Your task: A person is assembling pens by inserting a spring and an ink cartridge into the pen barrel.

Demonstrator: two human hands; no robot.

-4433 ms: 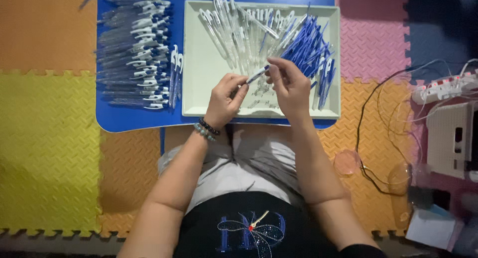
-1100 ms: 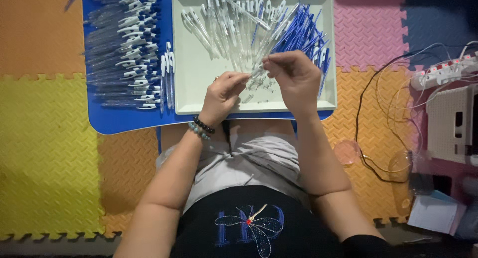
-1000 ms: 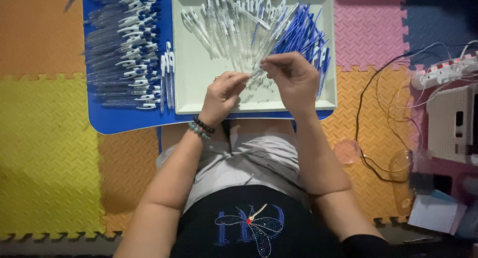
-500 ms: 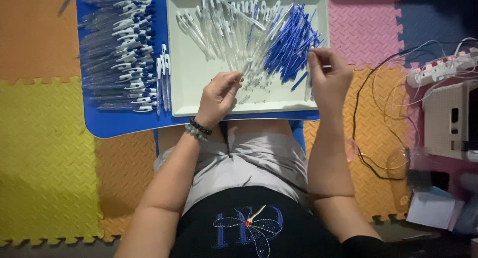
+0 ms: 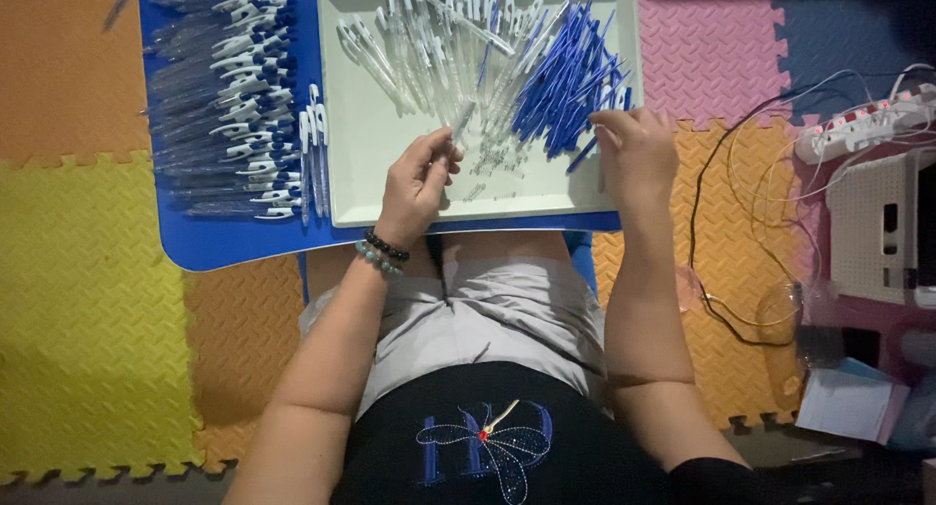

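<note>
A pale green tray point(image 5: 363, 164) on a blue lap table point(image 5: 239, 242) holds a heap of clear pen barrels point(image 5: 429, 47), a heap of blue ink refills point(image 5: 565, 81) and several small springs point(image 5: 487, 164). My left hand point(image 5: 414, 183) is over the tray's middle and pinches one clear pen barrel point(image 5: 460, 123) that points up and to the right. My right hand point(image 5: 636, 154) rests at the tray's right edge, its fingers on a blue refill point(image 5: 585, 154) at the foot of the blue heap.
Several finished pens with white clips point(image 5: 224, 96) lie in rows on the blue table left of the tray. Coloured foam mats cover the floor. On the right are a white power strip point(image 5: 858, 125), loose cables point(image 5: 741, 174) and a white box point(image 5: 877, 222).
My hands, together over the tray's middle a second ago, have parted. The right hand has moved right to the blue refills; the left hand still holds the clear barrel.
</note>
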